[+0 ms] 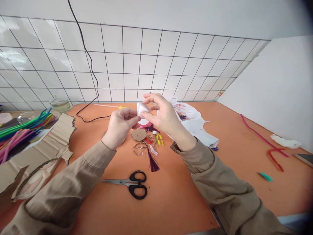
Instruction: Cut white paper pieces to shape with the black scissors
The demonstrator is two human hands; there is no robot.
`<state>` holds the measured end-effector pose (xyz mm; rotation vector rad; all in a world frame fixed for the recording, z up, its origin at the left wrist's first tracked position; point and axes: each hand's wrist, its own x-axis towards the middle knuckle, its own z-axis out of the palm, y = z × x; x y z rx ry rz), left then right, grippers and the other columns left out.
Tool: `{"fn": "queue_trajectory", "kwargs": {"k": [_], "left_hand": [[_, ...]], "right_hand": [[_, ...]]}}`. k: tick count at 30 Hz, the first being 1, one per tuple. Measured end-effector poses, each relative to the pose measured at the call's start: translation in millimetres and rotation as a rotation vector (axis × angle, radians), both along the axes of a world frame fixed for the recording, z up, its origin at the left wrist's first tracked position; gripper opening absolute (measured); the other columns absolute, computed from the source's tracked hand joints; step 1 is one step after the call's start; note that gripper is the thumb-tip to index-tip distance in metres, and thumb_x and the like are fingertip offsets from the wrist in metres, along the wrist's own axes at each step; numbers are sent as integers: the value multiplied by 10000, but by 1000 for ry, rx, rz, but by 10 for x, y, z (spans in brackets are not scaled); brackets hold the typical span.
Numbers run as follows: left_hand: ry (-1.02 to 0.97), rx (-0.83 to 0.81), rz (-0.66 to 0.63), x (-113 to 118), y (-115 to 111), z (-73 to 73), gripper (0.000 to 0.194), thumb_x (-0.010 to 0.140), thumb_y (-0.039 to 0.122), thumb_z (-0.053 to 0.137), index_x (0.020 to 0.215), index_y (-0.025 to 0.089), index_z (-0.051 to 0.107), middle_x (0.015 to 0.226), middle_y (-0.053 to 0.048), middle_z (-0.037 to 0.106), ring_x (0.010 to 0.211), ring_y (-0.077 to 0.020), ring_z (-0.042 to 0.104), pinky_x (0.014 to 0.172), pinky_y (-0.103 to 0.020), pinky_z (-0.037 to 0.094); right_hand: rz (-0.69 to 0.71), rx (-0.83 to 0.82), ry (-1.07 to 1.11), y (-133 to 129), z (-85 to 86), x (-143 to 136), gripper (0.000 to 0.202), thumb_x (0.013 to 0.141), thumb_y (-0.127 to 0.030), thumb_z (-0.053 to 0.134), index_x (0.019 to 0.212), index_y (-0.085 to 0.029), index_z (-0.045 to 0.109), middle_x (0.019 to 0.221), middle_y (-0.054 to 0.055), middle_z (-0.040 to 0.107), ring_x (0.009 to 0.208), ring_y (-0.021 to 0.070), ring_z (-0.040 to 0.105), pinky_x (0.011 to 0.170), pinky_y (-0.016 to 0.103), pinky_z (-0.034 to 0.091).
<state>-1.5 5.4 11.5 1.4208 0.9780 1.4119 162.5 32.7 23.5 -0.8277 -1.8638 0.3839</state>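
A small folded piece of white paper point(141, 108) is held up over the far middle of the orange table. My left hand point(121, 125) pinches its lower left edge between thumb and fingers. My right hand point(160, 114) grips its right side with the thumb, the other fingers curved above. Below the hands lie a round cardboard disc point(139, 134), a dark purple tassel point(153, 161) and a bent yellow piece point(159, 139). Nearer to me, black-handled scissors point(137, 184) rest with their blades pointing left.
Torn cardboard point(49, 147) and a bundle of coloured pipe cleaners point(26, 130) lie at left, near a glass jar point(60, 105). White cloth or paper point(197, 130) sits right of my hands. Red pipe cleaner point(275, 160) and a green feather-like piece point(265, 177) lie farther right.
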Motion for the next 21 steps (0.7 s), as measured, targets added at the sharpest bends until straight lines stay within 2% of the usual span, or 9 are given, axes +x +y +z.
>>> {"fn": "queue_trajectory", "kwargs": {"k": [4,8,14,21], "left_hand": [[-13,-1,8,0,9,-5,97,697,163,749,789,143,728,715,-25,720,539,-110,616,539,-249,505],[-18,-2,-1,-3,15,-7,102,696,177,756,787,138,727,726,-33,724,543,-109,614,544,-250,506],[0,-34,-41,-3,-14,28,163,694,230,768,819,132,731,776,-55,736,583,-117,624,572,-252,519],[-39,-93,-53,-12,-4,31,179,739,296,736,674,144,667,596,-16,641,518,-118,608,542,-244,509]], "right_hand": [[-26,-68,25,9,11,21,175,745,-249,723,857,-206,595,1204,104,650,1139,275,604,941,459,485],[-20,-107,-69,-20,37,41,167,759,-288,710,710,-204,574,1025,66,677,1025,252,617,876,417,479],[-3,-96,-33,-13,59,44,180,763,-231,669,635,-195,547,728,10,606,751,175,574,773,360,467],[51,-110,-60,-39,65,62,189,770,-250,685,640,-194,559,713,-1,620,696,151,550,675,313,460]]}}
